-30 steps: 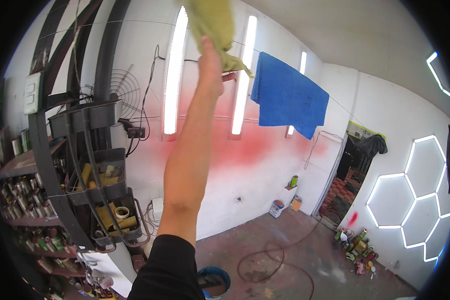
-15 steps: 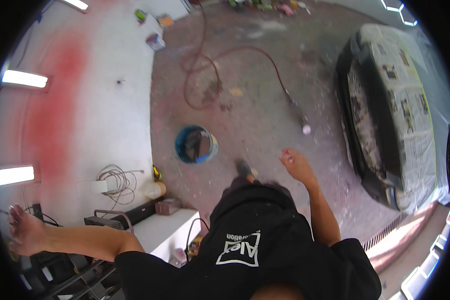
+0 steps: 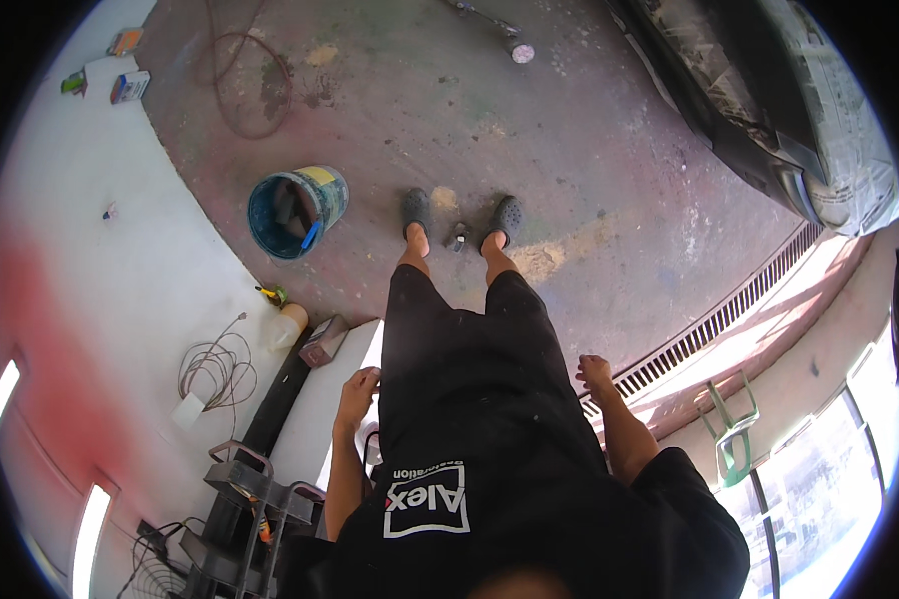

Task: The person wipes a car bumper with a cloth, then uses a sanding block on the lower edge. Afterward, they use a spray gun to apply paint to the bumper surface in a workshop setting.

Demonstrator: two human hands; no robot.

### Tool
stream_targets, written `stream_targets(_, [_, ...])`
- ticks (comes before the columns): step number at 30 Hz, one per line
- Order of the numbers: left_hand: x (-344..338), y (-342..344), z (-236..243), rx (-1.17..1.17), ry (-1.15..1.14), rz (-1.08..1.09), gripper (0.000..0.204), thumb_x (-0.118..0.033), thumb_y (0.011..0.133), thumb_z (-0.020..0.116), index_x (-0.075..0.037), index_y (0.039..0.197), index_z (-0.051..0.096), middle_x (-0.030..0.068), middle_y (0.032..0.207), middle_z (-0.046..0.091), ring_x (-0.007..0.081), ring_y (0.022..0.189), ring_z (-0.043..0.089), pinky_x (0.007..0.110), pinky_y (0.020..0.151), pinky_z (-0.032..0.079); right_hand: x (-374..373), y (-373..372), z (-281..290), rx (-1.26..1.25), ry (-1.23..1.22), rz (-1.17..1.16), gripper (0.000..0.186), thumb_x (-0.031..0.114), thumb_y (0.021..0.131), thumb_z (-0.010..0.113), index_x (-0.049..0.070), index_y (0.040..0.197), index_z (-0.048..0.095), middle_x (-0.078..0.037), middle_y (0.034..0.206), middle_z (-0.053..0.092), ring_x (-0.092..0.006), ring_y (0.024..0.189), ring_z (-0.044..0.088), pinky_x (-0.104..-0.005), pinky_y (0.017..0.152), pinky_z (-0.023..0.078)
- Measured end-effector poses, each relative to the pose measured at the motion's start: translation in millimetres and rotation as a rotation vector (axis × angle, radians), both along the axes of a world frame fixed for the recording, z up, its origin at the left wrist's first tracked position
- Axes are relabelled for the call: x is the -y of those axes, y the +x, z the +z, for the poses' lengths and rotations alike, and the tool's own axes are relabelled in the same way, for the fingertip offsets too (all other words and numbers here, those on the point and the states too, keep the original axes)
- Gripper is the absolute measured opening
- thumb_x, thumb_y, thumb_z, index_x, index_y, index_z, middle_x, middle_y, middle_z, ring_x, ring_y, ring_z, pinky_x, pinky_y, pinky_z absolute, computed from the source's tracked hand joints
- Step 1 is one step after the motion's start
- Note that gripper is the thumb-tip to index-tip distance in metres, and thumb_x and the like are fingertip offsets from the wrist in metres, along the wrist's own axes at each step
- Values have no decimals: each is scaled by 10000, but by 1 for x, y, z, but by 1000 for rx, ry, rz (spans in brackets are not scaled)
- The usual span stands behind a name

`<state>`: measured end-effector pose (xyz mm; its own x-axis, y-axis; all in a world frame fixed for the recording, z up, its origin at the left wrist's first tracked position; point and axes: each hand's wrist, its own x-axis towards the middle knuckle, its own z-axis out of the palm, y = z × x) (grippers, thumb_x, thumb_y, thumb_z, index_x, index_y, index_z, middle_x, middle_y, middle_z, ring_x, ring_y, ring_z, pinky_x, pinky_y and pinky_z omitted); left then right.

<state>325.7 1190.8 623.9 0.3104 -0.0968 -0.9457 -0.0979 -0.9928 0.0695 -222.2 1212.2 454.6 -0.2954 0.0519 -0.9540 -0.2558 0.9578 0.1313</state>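
Note:
My left hand [image 3: 358, 397] hangs beside my black shorts, near the white-topped bench, its fingers loosely bent and nothing visible in them. On the other side, my right hand [image 3: 596, 373] hangs away from my leg with the fingers slightly curled and a little apart; I see no object in it. Dark clogs [image 3: 507, 215] are on my feet. Between them a small dark object [image 3: 457, 238] lies on the floor, its kind unclear. Ahead to the left stands a blue bucket [image 3: 262, 222] containing dark flat pieces and a bright blue item. Neither hand touches it.
A red hose [image 3: 288, 95] loops over the stained floor [image 3: 589, 190]. Far right stands a paper-masked vehicle part [image 3: 849, 140]. A floor grate [image 3: 729, 306] runs near a green chair [image 3: 734, 434]. At left are a coiled cable [image 3: 218, 371], a brown box [image 3: 324, 341] and a black metal rack [image 3: 240, 479].
My left hand has come in from far left to my side. My right hand has dropped back beside me. The view has turned right and tilted down, showing both feet.

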Motion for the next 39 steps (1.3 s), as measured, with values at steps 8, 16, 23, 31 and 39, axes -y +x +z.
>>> stream_targets(8, [46,89,-54,29,-73,-195,442,-310,1078,662,63,1313,691,109,1161,759,187,1015,710,309,873,566,92,90,-12,125,-359,-142,399,307,1026,657,-42,1201,736,-80,975,760,-183,830,727,-328,727,571])
stream_targets(16, [353,133,-93,35,-500,-601,459,-364,1069,676,6,1341,684,78,1165,730,160,970,700,295,842,534,282,159,-40,-72,-764,-470,451,400,1040,647,10,1251,728,-65,996,759,-172,812,715,-335,729,531])
stream_targets(23, [612,117,-173,60,-539,-1038,477,-342,1034,702,18,1346,677,177,1201,760,258,1130,721,372,997,544,389,276,0,-221,-844,-500,518,438,1110,580,-54,1196,719,-121,870,766,-221,856,731,-383,815,569])
stream_targets(31, [788,-21,-275,115,-394,-1443,667,-361,991,747,-10,1525,555,213,1430,672,341,1292,665,433,1115,503,476,370,-51,-177,-843,-692,376,249,1068,600,13,1351,675,-280,1057,765,-435,1039,756,-478,903,579])
stream_targets(39, [873,-148,-496,293,-330,-2229,1072,-405,882,843,-61,1704,247,185,1703,402,384,1537,424,495,1248,381,556,379,-174,-92,-850,-540,439,319,1034,646,42,1372,677,-245,1351,698,-434,1246,661,-531,1068,514])
